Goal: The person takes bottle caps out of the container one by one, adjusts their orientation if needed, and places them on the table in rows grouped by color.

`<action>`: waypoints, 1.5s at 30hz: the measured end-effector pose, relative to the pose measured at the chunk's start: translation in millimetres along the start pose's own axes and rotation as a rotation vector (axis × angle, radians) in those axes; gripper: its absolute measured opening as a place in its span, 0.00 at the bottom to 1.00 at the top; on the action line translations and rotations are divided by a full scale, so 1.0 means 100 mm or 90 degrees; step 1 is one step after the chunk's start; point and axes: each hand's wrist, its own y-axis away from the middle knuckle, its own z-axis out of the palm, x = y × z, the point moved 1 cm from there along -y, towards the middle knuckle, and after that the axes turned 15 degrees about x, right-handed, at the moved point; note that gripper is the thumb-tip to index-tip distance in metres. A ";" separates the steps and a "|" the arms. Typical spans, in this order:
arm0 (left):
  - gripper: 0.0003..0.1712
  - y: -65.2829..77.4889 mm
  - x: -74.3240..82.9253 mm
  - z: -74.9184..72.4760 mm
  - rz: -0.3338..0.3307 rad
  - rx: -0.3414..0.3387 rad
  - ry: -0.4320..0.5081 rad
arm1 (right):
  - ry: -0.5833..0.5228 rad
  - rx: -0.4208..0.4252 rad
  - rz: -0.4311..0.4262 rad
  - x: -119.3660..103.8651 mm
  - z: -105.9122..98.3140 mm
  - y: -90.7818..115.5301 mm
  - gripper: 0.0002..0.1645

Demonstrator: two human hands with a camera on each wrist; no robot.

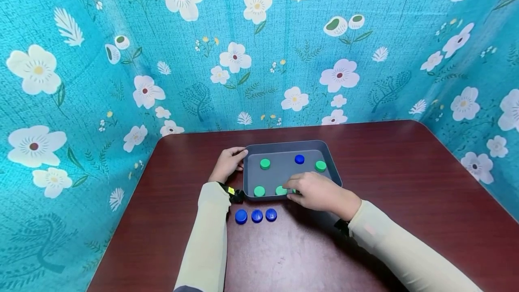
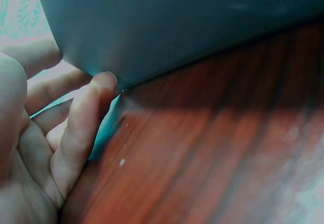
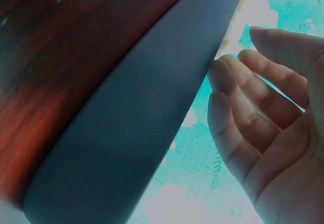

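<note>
At the tray's left side my left hand point(image 1: 228, 164) grips the wall of the grey tray point(image 1: 253, 148) near its far corner. My left fingers point(image 2: 104, 82) bend against that wall in the left wrist view. Over the near wall reaches my right hand point(image 1: 318, 191), fingers loosely bent, with no thing visible between thumb and fingers in the right wrist view. Its fingertips are right beside a green bottle cap point(image 1: 280, 190); another green cap point(image 1: 295, 191) is mostly hidden beneath the hand. Also inside are green caps point(image 1: 265, 164) and one blue cap point(image 1: 299, 159).
Three blue caps point(image 1: 257, 216) lie in a row on the dark red-brown table point(image 1: 182, 238), in front of the tray's near wall. A turquoise flowered cloth point(image 1: 279, 48) hangs behind and at both sides of the table.
</note>
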 end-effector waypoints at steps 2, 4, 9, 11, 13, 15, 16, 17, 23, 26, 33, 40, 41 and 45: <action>0.22 0.00 0.00 0.00 -0.003 0.000 0.002 | 0.012 -0.002 -0.006 0.01 -0.01 -0.01 0.14; 0.22 0.00 0.00 0.00 -0.004 0.000 0.004 | 0.019 0.000 -0.013 0.02 -0.02 -0.02 0.14; 0.21 0.01 0.01 0.00 -0.004 0.000 0.002 | 0.043 0.000 -0.028 0.04 -0.06 -0.05 0.13; 0.21 0.01 0.01 0.00 -0.003 0.001 -0.001 | 0.054 -0.002 -0.030 0.06 -0.08 -0.07 0.13; 0.21 0.01 0.02 0.00 -0.003 0.001 0.000 | 0.064 -0.003 -0.029 0.08 -0.10 -0.09 0.13; 0.21 0.01 0.02 0.00 -0.003 0.001 0.002 | 0.073 -0.002 -0.026 0.09 -0.11 -0.11 0.14; 0.21 0.01 0.01 0.00 -0.003 0.001 0.002 | 0.078 -0.002 -0.023 0.11 -0.10 -0.12 0.14; 0.21 0.01 0.01 -0.01 -0.003 0.001 0.003 | 0.081 -0.002 -0.020 0.12 -0.10 -0.13 0.14; 0.22 0.00 -0.01 -0.01 -0.005 -0.003 0.008 | 0.096 -0.014 -0.018 0.19 -0.10 -0.17 0.15; 0.22 -0.01 -0.02 -0.01 -0.002 -0.004 0.010 | 0.098 -0.015 -0.012 0.22 -0.12 -0.20 0.14; 0.21 0.00 0.01 -0.01 0.007 -0.002 0.012 | 0.109 -0.020 0.010 0.33 -0.15 -0.26 0.14; 0.21 0.01 0.02 -0.01 0.007 -0.002 0.013 | 0.113 -0.024 0.032 0.44 -0.15 -0.33 0.14; 0.21 0.01 0.02 -0.01 0.006 -0.001 0.012 | 0.110 -0.027 0.041 0.46 -0.14 -0.33 0.14; 0.21 0.01 0.02 -0.01 0.004 0.003 0.009 | 0.099 -0.041 0.077 0.53 -0.11 -0.35 0.15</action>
